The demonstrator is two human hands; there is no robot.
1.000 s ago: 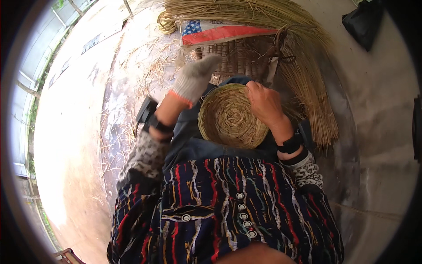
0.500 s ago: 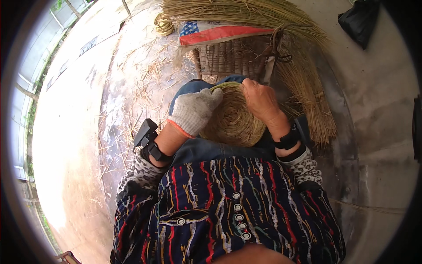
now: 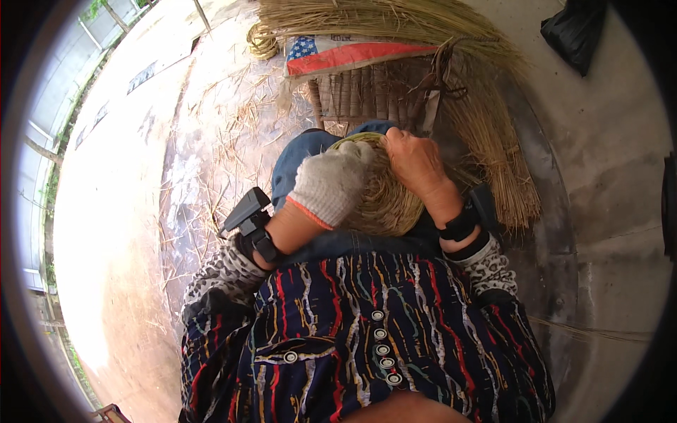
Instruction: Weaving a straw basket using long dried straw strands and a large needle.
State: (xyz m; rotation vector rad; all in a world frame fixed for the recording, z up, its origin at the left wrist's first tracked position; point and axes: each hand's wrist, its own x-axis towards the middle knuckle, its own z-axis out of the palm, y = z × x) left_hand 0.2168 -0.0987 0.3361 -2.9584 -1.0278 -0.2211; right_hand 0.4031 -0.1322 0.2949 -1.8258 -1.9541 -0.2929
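One gloved left hand (image 3: 331,182) and one bare right hand (image 3: 417,166) come close together at the far edge of a round woven straw basket (image 3: 392,206), which rests on the blue trousers (image 3: 300,156) of the lap, in the centre of the frame. The right grip is pinched on the basket's rim; the left lies across the near-left wall and opening, its fingertips out of sight, so I cannot tell whether it is clenched on anything. The step in hand appears to be work along that rim, and the next move seems to call for a firm right pinch while the left gets a sure hold of the strand or edge there. Beyond the knees, at upper centre, is a slatted wooden seat (image 3: 363,92) with a star-and-stripe printed cloth (image 3: 370,56) over it; a long straw bundle (image 3: 384,17) lies behind, a second bundle (image 3: 506,166) fans down at the right, and a small straw coil (image 3: 261,42) sits at upper left. Loose stalks (image 3: 229,130) litter the floor at left, and a black plastic bag (image 3: 575,37) occupies the upper right. The glove itself is the main obstacle, hiding much of the basket's inside.
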